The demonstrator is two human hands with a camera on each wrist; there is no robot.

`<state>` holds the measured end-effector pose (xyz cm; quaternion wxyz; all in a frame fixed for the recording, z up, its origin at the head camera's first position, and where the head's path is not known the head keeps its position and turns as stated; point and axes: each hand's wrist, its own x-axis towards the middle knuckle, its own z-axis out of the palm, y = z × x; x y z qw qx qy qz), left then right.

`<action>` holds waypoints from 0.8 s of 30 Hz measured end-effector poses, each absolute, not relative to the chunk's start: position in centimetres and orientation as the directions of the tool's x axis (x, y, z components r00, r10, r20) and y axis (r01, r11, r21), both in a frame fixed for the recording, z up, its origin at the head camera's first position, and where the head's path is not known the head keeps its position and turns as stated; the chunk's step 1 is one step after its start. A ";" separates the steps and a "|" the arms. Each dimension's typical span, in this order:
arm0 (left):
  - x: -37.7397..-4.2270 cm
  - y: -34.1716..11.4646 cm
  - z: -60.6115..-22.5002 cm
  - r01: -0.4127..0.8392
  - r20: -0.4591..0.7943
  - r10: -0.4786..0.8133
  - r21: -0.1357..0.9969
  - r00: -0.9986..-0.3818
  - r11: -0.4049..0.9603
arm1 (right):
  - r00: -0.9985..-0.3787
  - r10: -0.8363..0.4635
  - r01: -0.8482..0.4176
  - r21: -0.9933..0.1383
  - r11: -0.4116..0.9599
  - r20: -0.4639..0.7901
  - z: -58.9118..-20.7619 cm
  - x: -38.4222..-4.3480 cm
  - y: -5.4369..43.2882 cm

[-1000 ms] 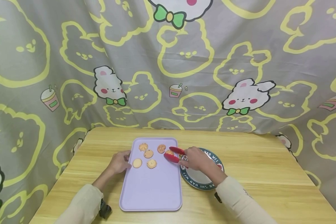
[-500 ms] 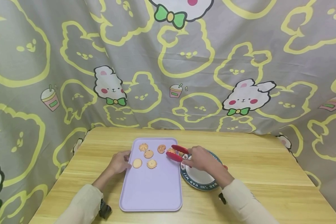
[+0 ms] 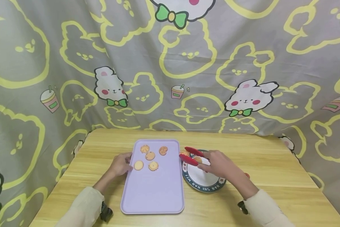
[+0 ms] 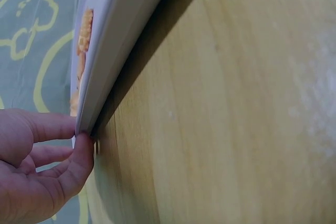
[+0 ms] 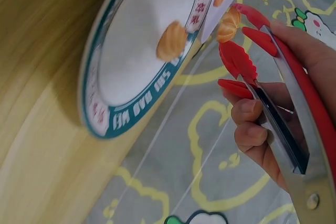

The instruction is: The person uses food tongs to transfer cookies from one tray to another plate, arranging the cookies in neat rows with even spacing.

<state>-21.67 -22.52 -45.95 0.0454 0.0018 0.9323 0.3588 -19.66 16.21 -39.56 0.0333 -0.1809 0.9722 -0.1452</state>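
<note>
My left hand point(image 3: 120, 164) grips the left edge of a lilac tray point(image 3: 152, 192); in the left wrist view the thumb and fingers pinch its rim point(image 4: 86, 121). Several cookies lie on the tray's far half, among them a pretzel-shaped one point(image 3: 163, 151) and a plain round one point(image 3: 138, 165). My right hand point(image 3: 219, 164) holds red-tipped metal tongs point(image 3: 190, 160). Between the tongs' tips is a ridged cookie point(image 5: 229, 25), over the gap between tray and plate. Another cookie point(image 5: 172, 41) rests on the white plate with a dark green rim point(image 3: 206, 189), partly behind the tongs in the head view.
The plate stands close against the tray's right side on a wooden table point(image 3: 272, 176). A grey curtain point(image 3: 147, 104) with yellow cartoon outlines hangs behind the table's far edge. Dark wrist straps with cameras point(image 3: 106, 212) sit at both sleeves.
The right hand has moved right with the tongs, carrying the ridged cookie off the tray's right side to the plate's left rim. The left hand keeps its hold on the tray.
</note>
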 end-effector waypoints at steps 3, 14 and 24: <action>-21.7 -22.6 -46.0 -0.018 -0.076 0.043 0.666 -0.996 0.745 | -0.932 -0.363 -0.353 -0.265 0.897 0.014 -39.7 -19.3 17.6; -21.6 -22.5 -45.9 -0.005 -0.067 0.051 0.648 -0.996 0.762 | -0.931 -0.358 -0.365 -0.240 0.899 0.076 -40.3 -18.1 22.0; -21.6 -22.5 -45.9 0.002 -0.063 0.056 0.649 -0.996 0.761 | -0.952 -0.306 -0.301 -0.266 0.916 0.024 -40.8 -17.5 23.7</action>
